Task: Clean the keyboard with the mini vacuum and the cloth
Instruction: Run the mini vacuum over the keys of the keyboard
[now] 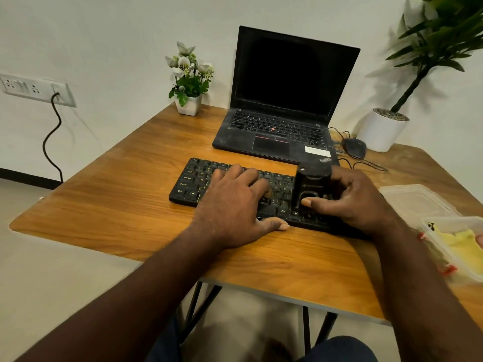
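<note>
A black keyboard (193, 182) lies across the middle of the wooden table (125, 199). My left hand (235, 202) rests flat on its keys, fingers spread, thumb along the front edge. My right hand (358, 202) grips a black mini vacuum (309, 185) that stands upright on the right half of the keyboard, thumb on its front. A yellow cloth (464, 242) lies in a clear plastic box (444, 231) at the right edge of the table.
An open black laptop (282, 100) stands behind the keyboard. A small flower pot (189, 104) is at the back left, a large white plant pot (380, 131) and a black mouse (355, 147) at the back right. A clear lid (413, 197) lies beside the box.
</note>
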`<act>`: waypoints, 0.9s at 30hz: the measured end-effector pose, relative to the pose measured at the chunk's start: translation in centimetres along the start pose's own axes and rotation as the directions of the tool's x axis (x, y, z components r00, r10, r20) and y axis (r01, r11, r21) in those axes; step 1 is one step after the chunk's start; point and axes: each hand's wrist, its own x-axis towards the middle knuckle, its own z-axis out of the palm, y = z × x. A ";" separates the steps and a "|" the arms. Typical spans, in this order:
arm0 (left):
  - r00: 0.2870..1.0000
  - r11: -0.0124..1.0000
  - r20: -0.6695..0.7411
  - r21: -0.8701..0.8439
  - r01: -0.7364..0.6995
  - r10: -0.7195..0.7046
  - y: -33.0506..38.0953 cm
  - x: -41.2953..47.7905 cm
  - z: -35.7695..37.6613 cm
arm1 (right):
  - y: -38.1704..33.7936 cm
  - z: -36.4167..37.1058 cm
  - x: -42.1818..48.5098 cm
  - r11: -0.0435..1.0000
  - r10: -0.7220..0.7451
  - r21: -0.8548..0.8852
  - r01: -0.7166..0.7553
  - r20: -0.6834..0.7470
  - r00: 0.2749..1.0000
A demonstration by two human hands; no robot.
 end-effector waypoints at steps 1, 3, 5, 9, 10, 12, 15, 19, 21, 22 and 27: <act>1.000 1.000 -0.002 -0.001 0.000 0.000 0.0 0.0 0.0 | -0.2 0.8 0.2 0.999 -0.029 -0.016 0.029 0.021 0.999; 1.000 1.000 -0.008 0.002 0.006 -0.006 0.0 0.0 0.0 | -0.5 2.0 0.6 0.997 -0.078 -0.023 0.079 0.039 0.996; 1.000 1.000 -0.008 0.004 0.009 -0.009 0.0 0.0 0.0 | -0.6 2.2 0.7 0.996 -0.090 -0.003 0.090 0.024 0.996; 1.000 1.000 -0.020 -0.007 0.007 -0.008 0.0 -0.1 -0.1 | 0.0 0.2 -0.2 0.999 -0.034 -0.025 0.035 0.013 0.999; 1.000 1.000 -0.019 -0.007 0.009 -0.009 0.0 -0.1 -0.2 | 0.3 -0.4 -0.4 1.000 -0.004 -0.004 0.004 0.001 1.000; 1.000 1.000 -0.023 -0.004 0.010 -0.010 0.0 -0.2 -0.1 | 0.7 -1.1 -0.6 0.997 0.054 0.053 -0.053 -0.024 0.998; 1.000 1.000 -0.027 -0.014 0.009 -0.009 0.0 -0.2 -0.1 | -0.3 0.3 -0.2 0.998 0.041 0.054 -0.040 -0.017 0.999; 0.999 1.000 -0.022 0.004 0.028 -0.028 -0.1 -0.1 -0.4 | -1.8 3.5 1.0 0.991 -0.133 -0.038 0.132 -0.046 0.990; 1.000 1.000 -0.012 0.000 0.027 -0.027 0.0 -0.2 -0.5 | -1.7 3.3 0.8 0.987 -0.136 -0.090 0.132 -0.037 0.990; 1.000 1.000 -0.007 -0.003 0.026 -0.026 0.0 -0.2 -0.5 | -1.6 2.8 0.6 0.986 -0.121 -0.118 0.117 -0.020 0.993; 0.999 1.000 0.027 -0.007 0.022 -0.022 0.0 -0.3 -0.6 | -1.2 -1.0 -0.9 0.984 0.036 -0.174 -0.028 0.038 0.999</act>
